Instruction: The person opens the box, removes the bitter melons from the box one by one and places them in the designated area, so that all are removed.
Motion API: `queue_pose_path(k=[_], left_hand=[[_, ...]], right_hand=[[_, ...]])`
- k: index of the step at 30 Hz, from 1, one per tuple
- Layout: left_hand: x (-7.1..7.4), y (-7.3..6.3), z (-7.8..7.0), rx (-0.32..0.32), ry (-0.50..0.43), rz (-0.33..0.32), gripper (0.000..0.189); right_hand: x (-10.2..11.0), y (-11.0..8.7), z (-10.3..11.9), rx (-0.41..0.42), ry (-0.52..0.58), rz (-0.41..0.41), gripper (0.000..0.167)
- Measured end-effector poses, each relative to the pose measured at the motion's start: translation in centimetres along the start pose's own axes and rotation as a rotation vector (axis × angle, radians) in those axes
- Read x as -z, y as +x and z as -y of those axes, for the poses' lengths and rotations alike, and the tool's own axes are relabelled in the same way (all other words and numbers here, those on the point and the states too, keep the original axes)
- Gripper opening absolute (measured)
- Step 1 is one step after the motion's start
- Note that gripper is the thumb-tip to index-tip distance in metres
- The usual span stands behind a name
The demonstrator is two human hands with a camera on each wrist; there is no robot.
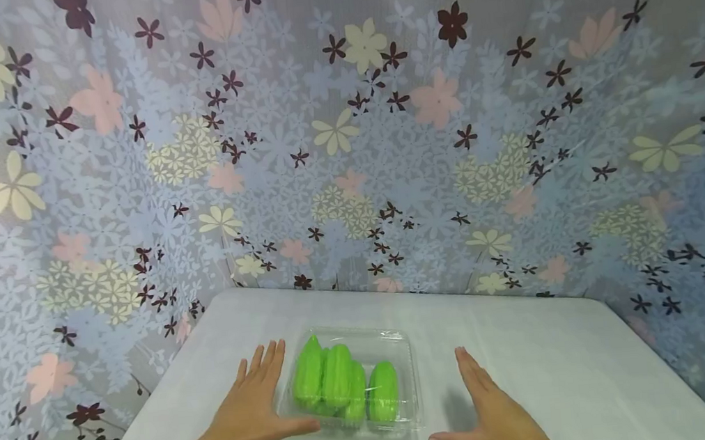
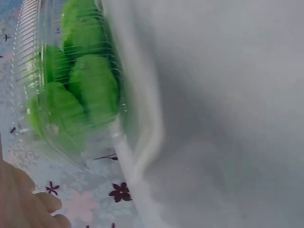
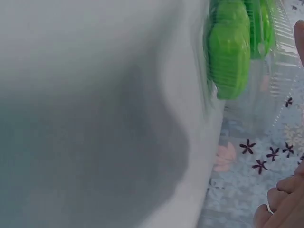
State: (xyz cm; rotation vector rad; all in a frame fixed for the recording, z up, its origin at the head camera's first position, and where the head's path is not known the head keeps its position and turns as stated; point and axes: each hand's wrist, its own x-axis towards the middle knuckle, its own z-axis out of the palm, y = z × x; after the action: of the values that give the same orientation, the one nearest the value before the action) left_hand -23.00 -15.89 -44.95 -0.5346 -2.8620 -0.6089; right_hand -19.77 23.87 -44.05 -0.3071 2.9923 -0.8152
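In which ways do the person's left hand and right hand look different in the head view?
The left hand shows its four fingers separately; those of the right hand overlap one another.
The left hand's thumb crosses in front of the near edge of the clear box, while tabletop shows between the right hand and the box.
Both are open and hold nothing.
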Motion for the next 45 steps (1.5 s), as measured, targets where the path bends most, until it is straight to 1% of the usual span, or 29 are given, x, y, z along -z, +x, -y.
queue_pose_path(k=[2, 5, 9, 15, 22, 25, 28, 32, 35, 39, 42, 45], left_hand=[[-0.2, -0.1, 0.4, 0.018, -0.026, 0.026, 0.136], [-0.5, -0.3, 0.8, 0.043, -0.069, 0.079, 0.136], [-0.9, -0.6, 1.1, 0.041, -0.094, 0.135, 0.136], [-1.7, -0.4, 1.1, 0.004, -0.107, 0.128, 0.135], [-2.4, -0.2, 0.7, 0.029, -0.168, 0.107, 0.127], [-2.5, -0.1, 0.7, 0.041, -0.193, 0.114, 0.125], [-2.3, -0.2, 0.6, 0.056, -0.215, 0.141, 0.126], [-2.0, -0.2, 0.5, 0.076, -0.227, 0.181, 0.126], [-2.1, -0.1, 0.5, 0.096, -0.279, 0.211, 0.124], [-2.2, -0.2, 0.4, 0.147, -0.351, 0.258, 0.123], [-2.2, -0.3, 0.5, 0.174, -0.362, 0.264, 0.124], [-2.1, -0.3, 0.5, 0.174, -0.372, 0.257, 0.123]], right_hand=[[-0.6, 0.2, -0.1, -0.043, 0.083, 0.026, 0.136], [-1.8, 0.6, -0.4, -0.085, 0.203, 0.046, 0.135], [-3.2, 1.0, -0.5, -0.127, 0.301, 0.067, 0.134], [-4.6, 1.4, 0.3, -0.102, 0.385, 0.076, 0.132], [-6.3, 2.1, 1.0, -0.063, 0.421, 0.069, 0.132], [-6.8, 2.3, 1.2, -0.056, 0.437, 0.068, 0.132], [-7.1, 2.5, 1.5, -0.056, 0.452, 0.078, 0.131], [-7.4, 2.6, 2.0, -0.045, 0.459, 0.065, 0.130], [-7.6, 2.6, 2.1, -0.038, 0.474, 0.053, 0.129], [-8.0, 2.7, 1.9, -0.033, 0.484, 0.059, 0.127], [-8.0, 2.8, 1.8, -0.029, 0.480, 0.059, 0.126], [-7.9, 2.8, 1.9, -0.039, 0.476, 0.053, 0.125]])
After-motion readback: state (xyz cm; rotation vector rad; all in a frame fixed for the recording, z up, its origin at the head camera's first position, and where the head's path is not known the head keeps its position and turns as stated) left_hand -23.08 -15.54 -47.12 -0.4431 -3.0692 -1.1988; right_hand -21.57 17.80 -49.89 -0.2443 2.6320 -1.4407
